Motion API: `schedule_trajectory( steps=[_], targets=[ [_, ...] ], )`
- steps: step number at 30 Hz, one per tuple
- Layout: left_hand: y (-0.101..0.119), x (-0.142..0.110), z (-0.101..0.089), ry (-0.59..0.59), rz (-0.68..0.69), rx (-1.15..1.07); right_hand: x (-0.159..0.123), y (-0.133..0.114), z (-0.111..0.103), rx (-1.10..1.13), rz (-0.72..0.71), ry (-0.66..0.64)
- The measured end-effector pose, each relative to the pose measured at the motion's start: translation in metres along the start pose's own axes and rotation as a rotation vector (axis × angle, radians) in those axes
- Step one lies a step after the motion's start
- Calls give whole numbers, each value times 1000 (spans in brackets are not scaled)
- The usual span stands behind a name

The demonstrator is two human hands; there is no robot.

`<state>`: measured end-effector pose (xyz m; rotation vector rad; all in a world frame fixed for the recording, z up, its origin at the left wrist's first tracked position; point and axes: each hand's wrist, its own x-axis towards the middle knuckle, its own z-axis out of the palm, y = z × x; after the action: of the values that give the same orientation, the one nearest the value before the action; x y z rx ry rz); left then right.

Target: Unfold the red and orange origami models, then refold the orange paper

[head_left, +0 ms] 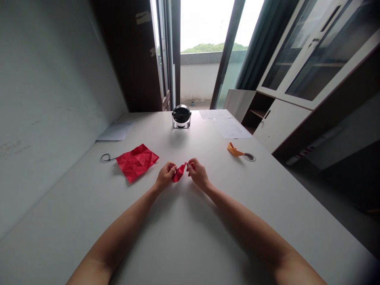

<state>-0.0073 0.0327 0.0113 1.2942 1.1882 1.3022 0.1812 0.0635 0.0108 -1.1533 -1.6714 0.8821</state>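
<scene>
Head view: your left grip (166, 175) pinches the small red folded paper (178, 174), apparently to steady it, while your right grip (197, 172) pinches narrowly at its tip, seemingly for control.

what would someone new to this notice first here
Probably the bright red paper: a small folded piece between the left hand and right hand, and a larger creased sheet to their left. Next, perhaps the orange folded paper at the right and the round black device near the far edge.
</scene>
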Motion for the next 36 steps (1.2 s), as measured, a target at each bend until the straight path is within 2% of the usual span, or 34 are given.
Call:
schedule_trajectory(
  steps=[3,5,10,15,19,22,27,32,36],
  targets=[
    [8,-6,3,45,78,81,-3,-5,12,379,196,-51],
    [13,-9,2,49,104,113,-6,-6,17,482,230,-65],
    [12,-12,4,-33,128,138,-9,1,20,333,180,-59],
    [3,-5,2,-84,48,-107,-8,9,20,241,128,-129],
    [0,-1,-3,-46,47,-245,-4,12,20,238,92,-211],
    [-1,1,-5,-26,59,-226,-1,13,17,232,66,-136],
    [-5,1,-5,-40,59,-70,4,7,10,488,54,43],
    [-12,0,0,-98,44,47,3,-2,8,613,47,63],
    [-17,1,0,-55,30,2,2,-6,7,663,45,93]
  ],
)
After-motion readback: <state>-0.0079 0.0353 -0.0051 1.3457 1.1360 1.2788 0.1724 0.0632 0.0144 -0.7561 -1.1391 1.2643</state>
